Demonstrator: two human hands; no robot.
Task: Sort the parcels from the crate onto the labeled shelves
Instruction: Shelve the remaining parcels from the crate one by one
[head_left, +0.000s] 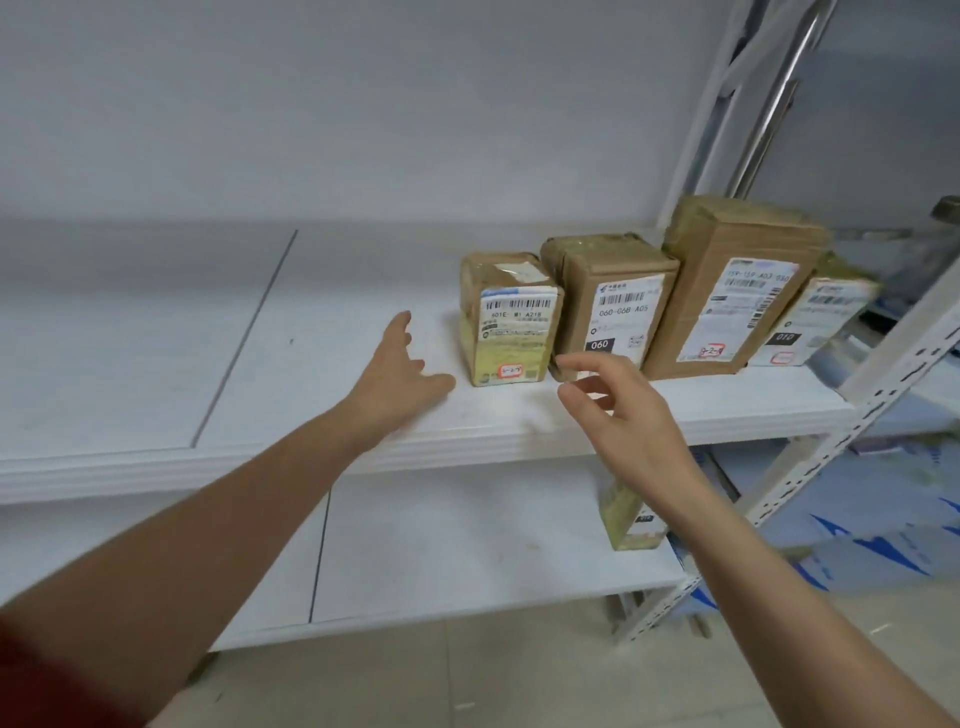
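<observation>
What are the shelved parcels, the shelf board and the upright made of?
Parcels: brown cardboard, creased edges, glossy tape, white paper labels. Shelf board: smooth matte white panel, likely laminate or painted board. Upright: white-painted perforated metal, apparently steel.

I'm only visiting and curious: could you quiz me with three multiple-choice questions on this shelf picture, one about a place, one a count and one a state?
1. Where in the row does the tallest parcel stand?
A. at the left end
B. third from the left
C. on the floor

2. How many parcels stand on the upper shelf?
A. two
B. four
C. seven

3. What do the left hand and right hand hold?
A. a parcel each
B. one parcel together
C. nothing

Answers: 1 B, two shorter ones stand to its left. 2 B, four stand side by side. 3 C, both hands' fingers are loose and empty.
</observation>
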